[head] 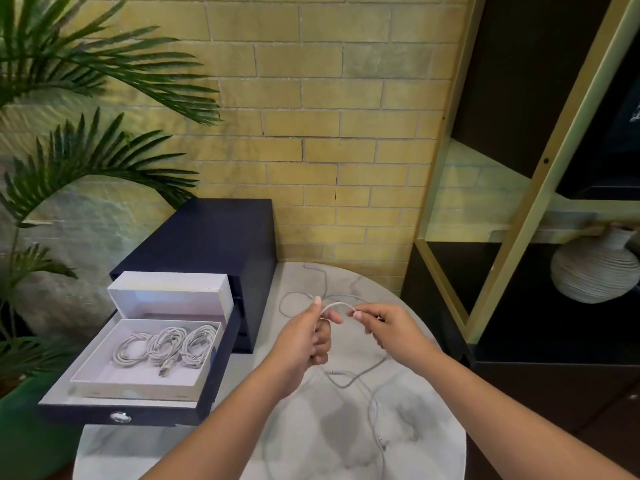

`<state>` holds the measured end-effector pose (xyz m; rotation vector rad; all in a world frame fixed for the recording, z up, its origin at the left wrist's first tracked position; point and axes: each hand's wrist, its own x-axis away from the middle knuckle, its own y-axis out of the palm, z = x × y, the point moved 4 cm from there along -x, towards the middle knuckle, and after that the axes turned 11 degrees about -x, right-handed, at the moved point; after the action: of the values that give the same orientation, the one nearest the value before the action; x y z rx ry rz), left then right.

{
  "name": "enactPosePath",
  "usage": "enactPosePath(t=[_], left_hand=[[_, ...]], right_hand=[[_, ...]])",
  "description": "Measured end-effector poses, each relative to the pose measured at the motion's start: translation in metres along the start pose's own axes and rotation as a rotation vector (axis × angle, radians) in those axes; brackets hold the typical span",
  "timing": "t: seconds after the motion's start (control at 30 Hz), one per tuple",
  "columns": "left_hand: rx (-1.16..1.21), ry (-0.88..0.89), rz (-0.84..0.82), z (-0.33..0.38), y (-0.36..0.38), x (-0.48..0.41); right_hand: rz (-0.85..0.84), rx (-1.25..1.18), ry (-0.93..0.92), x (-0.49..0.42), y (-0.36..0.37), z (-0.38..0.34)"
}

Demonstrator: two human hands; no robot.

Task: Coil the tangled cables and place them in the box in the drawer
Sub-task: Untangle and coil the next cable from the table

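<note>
A loose white cable (pixel 360 374) sprawls in tangled loops over the round marble table (pixel 415 427). Above the table my left hand (pixel 311 336) grips one stretch of it with curled fingers, thumb up. My right hand (pixel 384 327) pinches the same cable a short way to the right, so a small arch of cable spans between the two hands. At the left, the open dark drawer (pixel 145 412) holds a white box (pixel 104 382). Three coiled white cables (pixel 166 346) lie side by side inside the box.
The box's white lid (pixel 169 292) stands behind it, against the dark drawer cabinet (pixel 207 233). Palm fronds (pixel 86 150) and a green pot (pixel 20 427) fill the left. A dark shelf unit with a ribbed vase (pixel 594 268) stands at the right, a brick wall behind.
</note>
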<state>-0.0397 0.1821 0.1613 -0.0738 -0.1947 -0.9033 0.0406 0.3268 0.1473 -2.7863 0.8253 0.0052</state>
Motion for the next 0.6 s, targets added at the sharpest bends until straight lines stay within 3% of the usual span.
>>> enactPosePath(t=[0.27, 0.5, 0.6], left_hand=[[0.044, 0.088, -0.154, 0.021, 0.018, 0.008], [0.026, 0.231, 0.012, 0.029, 0.006, 0.000], [-0.141, 0.286, 0.126, 0.028, -0.006, -0.006]], right_hand=[[-0.140, 0.152, -0.038, 0.009, 0.016, -0.010], [-0.349, 0.181, 0.104, 0.030, 0.039, 0.003], [-0.466, 0.245, 0.139, 0.037, 0.047, 0.005]])
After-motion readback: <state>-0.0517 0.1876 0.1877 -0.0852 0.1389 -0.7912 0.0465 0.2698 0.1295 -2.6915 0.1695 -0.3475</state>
